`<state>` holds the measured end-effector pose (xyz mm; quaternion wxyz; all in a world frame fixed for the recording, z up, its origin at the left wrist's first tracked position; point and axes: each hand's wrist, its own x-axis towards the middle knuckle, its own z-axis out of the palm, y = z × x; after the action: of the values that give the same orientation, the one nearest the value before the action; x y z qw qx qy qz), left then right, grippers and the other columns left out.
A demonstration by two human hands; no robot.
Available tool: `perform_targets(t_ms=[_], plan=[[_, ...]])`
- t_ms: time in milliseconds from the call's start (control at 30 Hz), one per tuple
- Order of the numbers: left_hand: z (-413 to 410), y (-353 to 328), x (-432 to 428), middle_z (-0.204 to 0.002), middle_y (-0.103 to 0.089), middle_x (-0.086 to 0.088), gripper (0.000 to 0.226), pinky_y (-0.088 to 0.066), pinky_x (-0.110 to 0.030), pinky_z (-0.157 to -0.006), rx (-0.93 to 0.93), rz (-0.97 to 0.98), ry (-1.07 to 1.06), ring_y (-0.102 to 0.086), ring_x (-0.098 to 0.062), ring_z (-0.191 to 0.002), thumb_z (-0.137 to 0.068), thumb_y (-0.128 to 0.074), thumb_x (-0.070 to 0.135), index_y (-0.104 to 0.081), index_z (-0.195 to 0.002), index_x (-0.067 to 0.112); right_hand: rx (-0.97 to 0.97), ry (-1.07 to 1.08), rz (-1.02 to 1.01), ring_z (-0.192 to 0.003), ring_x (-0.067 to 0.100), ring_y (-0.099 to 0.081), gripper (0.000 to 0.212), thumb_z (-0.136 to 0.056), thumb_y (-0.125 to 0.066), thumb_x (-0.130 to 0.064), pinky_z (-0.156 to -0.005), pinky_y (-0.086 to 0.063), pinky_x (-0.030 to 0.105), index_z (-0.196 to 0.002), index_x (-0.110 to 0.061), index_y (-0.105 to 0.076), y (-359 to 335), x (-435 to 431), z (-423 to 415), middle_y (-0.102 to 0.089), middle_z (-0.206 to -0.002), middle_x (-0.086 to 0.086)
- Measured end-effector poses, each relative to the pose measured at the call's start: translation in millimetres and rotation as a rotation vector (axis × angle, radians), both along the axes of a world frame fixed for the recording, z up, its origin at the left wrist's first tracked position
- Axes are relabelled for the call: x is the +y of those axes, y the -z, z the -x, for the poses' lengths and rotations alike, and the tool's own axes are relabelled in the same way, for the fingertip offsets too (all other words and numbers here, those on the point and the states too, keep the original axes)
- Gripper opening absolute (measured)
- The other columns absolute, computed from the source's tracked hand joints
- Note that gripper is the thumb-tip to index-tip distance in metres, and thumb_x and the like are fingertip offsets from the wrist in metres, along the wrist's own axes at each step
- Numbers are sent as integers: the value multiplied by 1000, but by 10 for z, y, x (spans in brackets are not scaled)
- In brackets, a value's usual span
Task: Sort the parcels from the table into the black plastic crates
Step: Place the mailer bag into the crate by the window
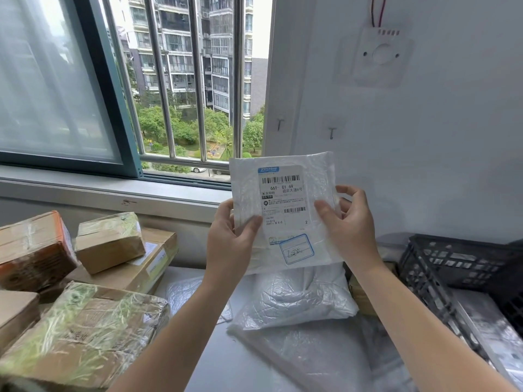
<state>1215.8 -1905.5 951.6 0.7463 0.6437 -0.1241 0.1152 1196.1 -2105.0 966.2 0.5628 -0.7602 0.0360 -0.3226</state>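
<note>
Currently I see the left hand [230, 236] and right hand [349, 222] raised, each pinching one side edge of a white plastic parcel [283, 205], upright above the table [226, 360], label facing me.

Left hand [229, 239], right hand [352, 222] raised; fingers [250, 224] pinch parcel [318, 172]

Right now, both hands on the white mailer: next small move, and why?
Probably carry the mailer right toward the black crate. The left hand and right hand pinch its sides in the air, label facing the camera, so it looks ready to sort.
</note>
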Motion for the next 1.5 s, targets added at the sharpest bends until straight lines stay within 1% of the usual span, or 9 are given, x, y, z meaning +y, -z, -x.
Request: perform_targets(t_ms=[267,500,667,733,867,967,1100,1333,1500], plan=[[-51,-4,144,-87,-76,4,30,-61,-30,-71,2,25,5,-74,-16,-82,-89,-71,10,-58,-101,35,2,5,12,-84,10,-72,33,-87,-74,-35,-76,-59,35,-104,-40,-46,-52,157,-17,-72,-99,-4],[-159,82,249,-87,-76,2,30,-60,-31,-69,32,56,66,-74,-17,-80,-90,-70,7,-59,-102,32,32,44,16,-76,6,-72,33,-88,-73,-35,-62,-56,21,-106,-40,-45,3,293,14,-74,-90,-15],[-196,136,68,-88,-76,0,29,-58,-26,-67,59,68,165,-74,-17,-81,-91,-68,6,-58,-103,30,89,181,55,-75,6,-71,36,-88,-72,-40,-63,-55,22,-110,-39,-43,27,155,158,-74,-87,-7],[-155,131,-87,-92,-75,-4,27,-59,-34,-72,65,47,208,-73,-22,-84,-91,-69,7,-58,-106,26,109,242,102,-74,5,-70,36,-89,-70,-42,-63,-55,22,-112,-36,-43,15,25,272,-73,-88,-6],[99,36,-505,-91,-73,-6,26,-58,-34,-68,78,35,292,-71,-15,-76,-91,-69,7,-56,-109,19,106,338,145,-69,0,-66,38,-89,-69,-42,-55,-49,12,-114,-28,-45,-30,-364,653,-70,-83,-9],[410,-65,-892,-94,-74,-6,25,-59,-32,-67,61,23,378,-72,-16,-77,-91,-68,4,-56,-108,18,85,414,171,-78,-14,-62,38,-88,-69,-44,-61,-44,4,-115,-29,-46,-83,-723,1064,-65,-88,-17],[911,-190,-1545,-90,-75,2,27,-59,-28,-63,5,-46,448,-73,-11,-76,-90,-69,6,-57,-107,23,66,497,162,-78,-6,-66,36,-88,-69,-44,-59,-51,13,-114,-32,-46,-150,-1333,1719,-66,-93,-12],[2107,-301,-3045,-83,-74,19,34,-56,-19,-59,-80,-148,546,-72,-2,-75,-89,-71,13,-51,-99,39,28,623,173,-68,-16,-60,28,-89,-68,-32,-47,-41,5,-106,-34,-45,-265,-2682,3159,-61,-80,-17],[2788,-357,-3922,-97,-71,10,36,-58,-22,-66,-80,-195,590,-71,0,-81,-86,-76,18,-50,-98,39,116,676,207,-67,-1,-63,33,-92,-66,-33,-52,-44,13,-116,-26,-42,-268,-3549,3912,-62,-85,-8]])
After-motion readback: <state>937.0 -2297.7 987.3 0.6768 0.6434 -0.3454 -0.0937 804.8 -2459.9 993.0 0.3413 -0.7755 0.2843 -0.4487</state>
